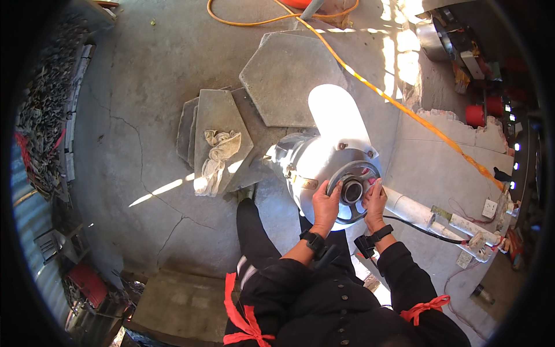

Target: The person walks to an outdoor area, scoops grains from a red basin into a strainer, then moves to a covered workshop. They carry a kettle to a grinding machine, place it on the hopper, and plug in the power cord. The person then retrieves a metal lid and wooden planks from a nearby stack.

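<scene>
In front of my legs stands a round metal machine (306, 165) with a long, bright chute (338, 113) sticking out from its top. A dark ring (341, 172), like a handwheel, sits on the machine's front face around a hub (351, 191) with a dark centre. My left hand (325, 207) is closed on the ring's left side. On the ring's right side is my right hand (374, 199), its fingers curled onto the rim. A small pinkish-red spot shows inside the ring near the right fingers. The undersides of both hands' grips are hidden.
Left of the machine, a crumpled beige cloth (219, 151) lies on a stack of stone slabs (228, 118). A hexagonal slab (292, 75) lies beyond. An orange cord (399, 107) crosses to the right. Pale pipes (413, 209) and a black cable (425, 230) extend right from the machine.
</scene>
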`<action>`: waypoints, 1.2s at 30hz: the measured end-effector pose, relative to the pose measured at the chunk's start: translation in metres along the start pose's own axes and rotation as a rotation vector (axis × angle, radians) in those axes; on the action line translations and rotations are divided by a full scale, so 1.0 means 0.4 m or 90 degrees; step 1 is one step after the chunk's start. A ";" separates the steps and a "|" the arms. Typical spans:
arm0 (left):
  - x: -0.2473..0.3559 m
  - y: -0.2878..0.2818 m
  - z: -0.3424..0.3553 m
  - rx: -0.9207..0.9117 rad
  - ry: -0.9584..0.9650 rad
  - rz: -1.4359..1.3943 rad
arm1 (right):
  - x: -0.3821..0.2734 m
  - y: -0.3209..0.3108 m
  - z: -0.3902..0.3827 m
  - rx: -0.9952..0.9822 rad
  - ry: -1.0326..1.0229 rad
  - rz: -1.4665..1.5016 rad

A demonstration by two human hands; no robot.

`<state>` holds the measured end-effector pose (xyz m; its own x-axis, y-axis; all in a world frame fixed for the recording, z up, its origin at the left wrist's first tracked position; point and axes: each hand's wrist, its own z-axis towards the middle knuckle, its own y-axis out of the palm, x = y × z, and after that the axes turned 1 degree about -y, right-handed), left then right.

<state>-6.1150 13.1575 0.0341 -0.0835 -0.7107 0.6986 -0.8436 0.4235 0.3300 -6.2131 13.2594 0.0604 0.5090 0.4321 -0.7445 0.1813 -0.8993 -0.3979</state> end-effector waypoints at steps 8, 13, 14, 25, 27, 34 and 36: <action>0.031 -0.007 0.006 0.008 0.011 0.098 | -0.004 0.003 -0.019 0.010 0.045 0.067; 0.048 -0.003 0.001 0.014 -0.050 0.095 | 0.001 0.003 -0.009 0.037 0.054 0.051; 0.045 -0.004 -0.001 0.020 -0.065 0.112 | 0.003 0.001 -0.008 0.036 0.057 0.049; 0.015 -0.007 -0.002 0.014 -0.001 0.047 | -0.010 -0.001 -0.015 -0.034 0.033 0.065; 0.014 -0.008 -0.001 0.012 -0.005 0.023 | -0.008 0.000 -0.015 -0.031 0.037 0.061; 0.021 -0.008 -0.004 0.001 -0.014 0.038 | 0.002 0.004 -0.004 0.029 0.029 0.034; 0.029 -0.006 -0.006 0.005 -0.008 0.057 | 0.006 0.006 0.000 0.009 -0.004 0.013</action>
<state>-6.1127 13.1496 0.0429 -0.1658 -0.6767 0.7174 -0.8363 0.4819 0.2613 -6.2114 13.2585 0.0578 0.5066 0.4142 -0.7562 0.1590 -0.9069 -0.3902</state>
